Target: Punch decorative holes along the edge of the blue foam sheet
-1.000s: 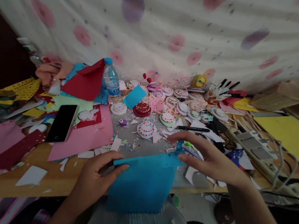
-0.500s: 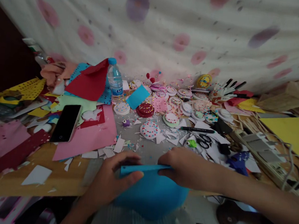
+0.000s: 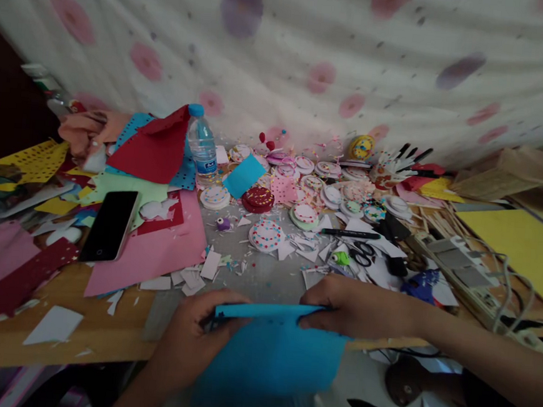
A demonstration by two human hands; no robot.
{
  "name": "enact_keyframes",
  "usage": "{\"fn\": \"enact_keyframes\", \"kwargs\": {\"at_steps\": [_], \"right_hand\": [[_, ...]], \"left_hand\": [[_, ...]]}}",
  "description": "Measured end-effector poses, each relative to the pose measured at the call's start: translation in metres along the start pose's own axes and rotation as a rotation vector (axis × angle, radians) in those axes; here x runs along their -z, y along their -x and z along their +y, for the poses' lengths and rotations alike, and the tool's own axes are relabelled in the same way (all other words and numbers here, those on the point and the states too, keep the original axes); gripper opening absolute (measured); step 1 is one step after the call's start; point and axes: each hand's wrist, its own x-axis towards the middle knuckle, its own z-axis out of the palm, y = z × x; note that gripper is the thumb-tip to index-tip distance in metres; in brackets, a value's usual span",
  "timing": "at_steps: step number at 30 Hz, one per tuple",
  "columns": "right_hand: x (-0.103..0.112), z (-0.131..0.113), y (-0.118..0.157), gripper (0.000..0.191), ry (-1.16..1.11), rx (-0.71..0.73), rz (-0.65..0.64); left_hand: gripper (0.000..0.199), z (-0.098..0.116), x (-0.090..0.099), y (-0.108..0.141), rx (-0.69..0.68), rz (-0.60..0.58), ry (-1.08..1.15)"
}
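Curtain [image 3: 287,54]: pale, with pink and purple flowers, hanging behind the table.
Table [image 3: 106,335]: wooden, strewn with coloured sheets and white scraps.
Blue sheet [image 3: 278,361]: in both hands at the table's near edge; its top is folded into a narrow band, with small dark holes at the left end, and the rest hangs down in front.
Yellow sheet [image 3: 517,248]: flat at the far right.
Pink sheet [image 3: 173,252]: left of the middle, partly under a phone.
Power strip [image 3: 472,285]: on the right, plugs and cables attached.
Left hand [image 3: 196,329]: grasping the left end of the folded band between thumb and fingers.
Right hand [image 3: 338,306]: fingers curled, pinching the band towards its right end.
Bottle [image 3: 203,145]: upright, blue-capped, just beside a red sheet [image 3: 156,150].
Phone [image 3: 110,225]: dark screen facing up.
Round pieces [image 3: 267,234]: many, mostly white with coloured dots, crowded between bottle and cup [image 3: 387,172]; one is dark red.
Pen [image 3: 351,233]: black, lying beyond the right hand.
Scissors [image 3: 362,253]: black handles showing, near a small green item [image 3: 341,258].
Small purple item [image 3: 223,223]: nearer than the dark red round piece, to its left.
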Motion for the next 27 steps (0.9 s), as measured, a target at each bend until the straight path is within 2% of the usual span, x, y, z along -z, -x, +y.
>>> {"fn": "enact_keyframes", "kwargs": {"at_steps": [2,5,9,12,15,17,21,27], "right_hand": [[-0.003,-0.006,-0.002,0.02,0.006,0.023,0.029],[-0.007,-0.021,-0.004,0.023,0.041,0.084,0.059],[-0.017,-0.036,-0.005,0.028,0.206,0.115,0.079],[-0.025,-0.042,-0.003,0.022,0.278,0.104,0.103],[-0.031,-0.046,0.004,0.02,0.263,0.109,0.118],[-0.034,-0.047,0.012,0.021,0.237,0.098,0.083],[-0.041,-0.038,0.034,0.03,0.24,0.02,0.057],[-0.052,-0.021,0.063,0.037,0.161,-0.025,0.226]], "left_hand": [[0.012,0.003,-0.001,0.001,-0.021,-0.042,-0.012],[0.009,0.007,-0.002,0.005,-0.049,-0.085,-0.043],[0.02,0.014,0.0,0.012,-0.119,-0.075,-0.074],[0.008,0.021,-0.001,0.015,-0.237,-0.062,-0.083],[0.01,0.026,-0.001,0.018,-0.383,-0.057,-0.116],[0.012,0.026,0.003,0.02,-0.435,-0.116,-0.141],[0.017,0.014,0.02,0.027,-0.406,-0.232,-0.195],[0.022,-0.008,0.037,0.036,-0.2,-0.301,-0.296]]}}
